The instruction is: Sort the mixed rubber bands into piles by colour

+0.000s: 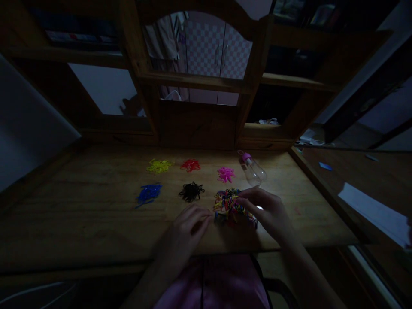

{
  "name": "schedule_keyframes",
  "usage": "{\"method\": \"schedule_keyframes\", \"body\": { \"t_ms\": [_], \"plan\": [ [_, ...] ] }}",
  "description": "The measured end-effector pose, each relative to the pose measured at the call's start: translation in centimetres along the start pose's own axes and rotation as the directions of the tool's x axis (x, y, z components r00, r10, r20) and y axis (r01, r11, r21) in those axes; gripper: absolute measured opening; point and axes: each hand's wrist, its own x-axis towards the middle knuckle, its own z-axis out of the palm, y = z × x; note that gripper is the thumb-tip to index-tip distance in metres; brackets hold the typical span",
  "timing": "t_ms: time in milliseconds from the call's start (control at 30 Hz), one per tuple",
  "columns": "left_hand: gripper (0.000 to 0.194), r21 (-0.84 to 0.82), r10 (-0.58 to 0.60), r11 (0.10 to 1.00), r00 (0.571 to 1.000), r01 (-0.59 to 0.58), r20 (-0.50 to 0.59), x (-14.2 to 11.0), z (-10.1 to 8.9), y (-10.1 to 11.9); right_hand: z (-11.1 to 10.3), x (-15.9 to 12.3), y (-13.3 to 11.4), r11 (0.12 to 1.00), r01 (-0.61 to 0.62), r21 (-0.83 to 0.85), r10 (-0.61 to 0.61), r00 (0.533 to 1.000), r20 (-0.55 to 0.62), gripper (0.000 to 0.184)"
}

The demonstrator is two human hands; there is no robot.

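A mixed heap of multicoloured rubber bands [230, 201] lies on the wooden desk in front of me. My right hand [265, 208] reaches over the heap from the right, thumb and forefinger closed together on a rubber band at its top. Left of the heap is my left hand [191, 223], its fingertips pinched together by the heap's near left edge; what they hold, if anything, is too small and dark to make out. Sorted by colour, separate piles lie beyond: black bands [191, 191], blue bands [149, 193], yellow bands [159, 166], red bands [190, 165] and pink bands [225, 174].
A clear bottle with a pink cap [253, 168] lies on its side behind the heap. Wooden shelving with a mirror [209, 49] rises at the desk's back. To the right, a lower surface carries a white paper sheet [375, 210] and a small blue card [325, 166].
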Motion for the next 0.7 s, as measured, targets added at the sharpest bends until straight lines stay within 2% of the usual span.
{"method": "schedule_keyframes", "body": {
  "t_ms": [67,167,233,300,367,400,467,533,633,700],
  "plan": [
    [0.011,-0.038,-0.091,0.995,0.992,0.087,-0.091,-1.0,0.2,-0.7,1.7,3.0,-1.7,0.988,0.149,-0.045,-0.145,0.985,0.093,0.011],
    [0.012,-0.114,-0.187,0.979,0.968,0.169,-0.170,-1.8,0.6,-1.3,6.7,8.8,-3.8,0.939,0.340,-0.055,-0.314,0.909,0.275,0.011],
    [0.014,-0.161,-0.210,0.970,0.964,0.184,-0.162,-1.8,0.7,-1.4,10.9,12.5,-4.6,0.906,0.403,-0.134,-0.335,0.872,0.356,0.013],
    [0.015,-0.188,-0.224,0.963,0.964,0.195,-0.146,-1.6,0.7,-1.3,14.9,15.4,-5.0,0.886,0.421,-0.194,-0.317,0.856,0.408,0.013],
    [0.015,-0.194,-0.239,0.958,0.962,0.211,-0.134,-1.5,0.5,-1.3,17.7,17.2,-5.2,0.878,0.433,-0.203,-0.317,0.844,0.432,0.013],
    [0.015,-0.195,-0.244,0.956,0.961,0.217,-0.128,-1.6,0.5,-1.3,18.5,17.8,-5.2,0.875,0.440,-0.203,-0.321,0.840,0.438,0.013],
    [0.017,-0.195,-0.252,0.954,0.961,0.228,-0.111,-1.7,0.4,-1.4,18.3,18.2,-5.3,0.865,0.457,-0.207,-0.334,0.833,0.442,0.014],
    [0.017,-0.188,-0.253,0.955,0.961,0.230,-0.108,-1.8,0.4,-1.4,16.3,17.9,-5.1,0.854,0.475,-0.213,-0.350,0.827,0.439,0.015],
    [0.016,-0.167,-0.241,0.961,0.963,0.219,-0.122,-1.7,0.5,-1.4,10.8,16.2,-4.6,0.830,0.505,-0.237,-0.360,0.810,0.462,0.014],
    [0.015,-0.156,-0.222,0.967,0.966,0.201,-0.130,-1.5,0.7,-1.2,6.9,14.3,-4.0,0.779,0.552,-0.297,-0.339,0.770,0.541,0.013]
  ]
}}
